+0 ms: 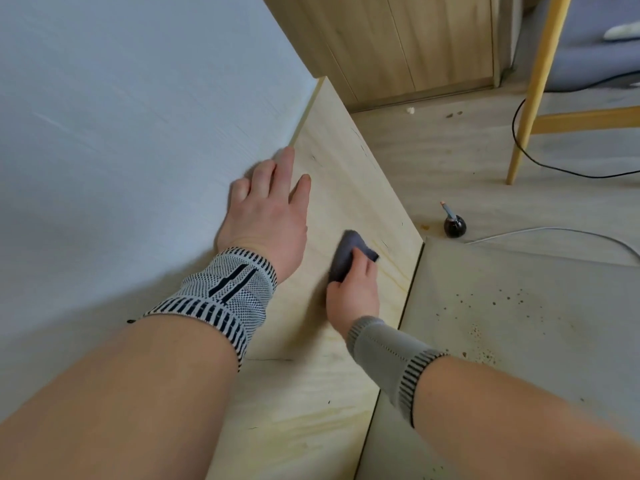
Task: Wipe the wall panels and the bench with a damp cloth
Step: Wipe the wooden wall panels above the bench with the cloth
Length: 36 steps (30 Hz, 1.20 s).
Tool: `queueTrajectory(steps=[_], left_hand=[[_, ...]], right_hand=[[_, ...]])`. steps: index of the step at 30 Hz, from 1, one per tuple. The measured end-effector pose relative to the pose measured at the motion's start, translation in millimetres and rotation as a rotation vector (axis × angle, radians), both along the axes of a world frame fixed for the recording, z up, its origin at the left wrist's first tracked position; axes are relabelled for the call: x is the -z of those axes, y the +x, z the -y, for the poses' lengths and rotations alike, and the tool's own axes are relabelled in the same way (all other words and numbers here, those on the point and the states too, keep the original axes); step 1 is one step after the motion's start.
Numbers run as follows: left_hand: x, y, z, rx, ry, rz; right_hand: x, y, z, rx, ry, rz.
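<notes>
1. Right grip point(351, 289) curled tight round the damp cloth point(349, 252), fingers over its top, pressing it down onto the counter point(349, 188).
2. Cloth bunched into a grey wad, sitting at about 5 o'clock from the left grip point(270, 209), near it but not touching.
3. Left grip flat and spread, fingers straight, holding nothing; resting right at the seam where the counter meets the pale wall panel point(121, 116), fingertips pointing toward 1 o'clock.
4. Knitted wrist bands point(225, 289) on both forearms, arms reaching in from 6 and 7 o'clock.
5. Progress, as a judgement: mid-wipe on the counter, somewhere around the middle of its length. Yellowish streaks showing on the wood near 6 o'clock, faint dark scuffs further up toward 12 and 1 o'clock, so plenty of surface looks still to do.
6. Wall panel: no way to tell from here whether wiped or not; no visible damp sheen, a few faint marks at 10 o'clock.
7. Outward from the counter: floor point(519, 306) at 3 to 4 o'clock speckled with brown spots, a small dark round bottle point(454, 226) at 2 o'clock, a dark cable point(554, 168) and a yellow chair leg point(535, 95) beyond it, wooden cabinet doors point(398, 39) at 12 o'clock.
8. Likely left: far end of the counter, then the panels.
</notes>
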State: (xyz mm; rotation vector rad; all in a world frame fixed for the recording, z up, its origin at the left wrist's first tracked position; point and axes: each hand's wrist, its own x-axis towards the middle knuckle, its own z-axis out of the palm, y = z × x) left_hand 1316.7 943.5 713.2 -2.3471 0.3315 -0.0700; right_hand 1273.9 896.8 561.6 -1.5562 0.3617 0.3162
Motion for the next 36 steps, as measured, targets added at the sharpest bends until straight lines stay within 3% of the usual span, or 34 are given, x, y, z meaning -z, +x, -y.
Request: queueTrajectory(steps=[2, 5, 8, 9, 12, 13, 17, 19, 21, 24, 25, 27, 30, 32, 36], left_hand=[[0.3, 0.3, -1.0, 0.011, 0.001, 0.001], [0.2, 1.6, -1.0, 0.021, -0.016, 0.008], [0.0, 1.6, -0.8, 0.024, -0.04, 0.007], [0.0, 1.5, -1.3, 0.03, -0.035, 0.012], [0.8, 1.2, -2.2, 0.035, -0.006, 0.017], [1.0, 0.8, -2.2, 0.032, -0.003, 0.011], [0.7, 1.8, -0.6, 0.021, -0.021, 0.006], [0.4, 0.8, 0.2, 0.016, -0.024, 0.002], [-0.4, 1.0, -0.3, 0.016, -0.015, -0.001], [-0.9, 0.1, -0.5, 0.015, 0.005, -0.012], [-0.4, -0.2, -0.3, 0.015, 0.009, -0.012], [0.1, 0.4, 0.5, 0.018, 0.014, -0.006], [-0.5, 0.7, 1.7, 0.018, 0.009, 0.003], [-0.2, -0.6, 2.1, 0.024, 0.021, 0.011], [-0.8, -0.5, 0.1, 0.033, 0.028, 0.01]], right_hand=[[-2.3, 9.3, 6.0, -0.011, -0.03, -0.072], [-32.6, 24.9, 7.5, 0.132, 0.032, 0.291], [-42.4, 47.1, 6.5, 0.213, 0.058, 0.395], [-36.6, 53.9, 8.1, 0.221, 0.039, 0.34], [-16.7, 63.3, 20.7, 0.134, 0.028, -0.068], [-16.6, 63.1, 22.8, 0.102, 0.026, -0.097], [-53.9, 72.4, 23.7, 0.214, 0.045, 0.345], [-57.8, 81.8, 22.6, 0.248, 0.044, 0.408], [-40.3, 90.5, 25.0, 0.226, 0.05, 0.244], [-9.5, 82.3, 35.4, 0.081, 0.075, -0.181], [-5.9, 76.3, 36.1, 0.034, 0.067, -0.218], [-11.2, 62.5, 28.8, 0.046, 0.048, -0.089], [-30.6, 25.5, 6.2, 0.144, 0.071, 0.354], [-17.5, 14.9, -4.2, 0.133, 0.037, 0.418], [14.5, 25.0, 11.9, 0.017, 0.017, -0.109]])
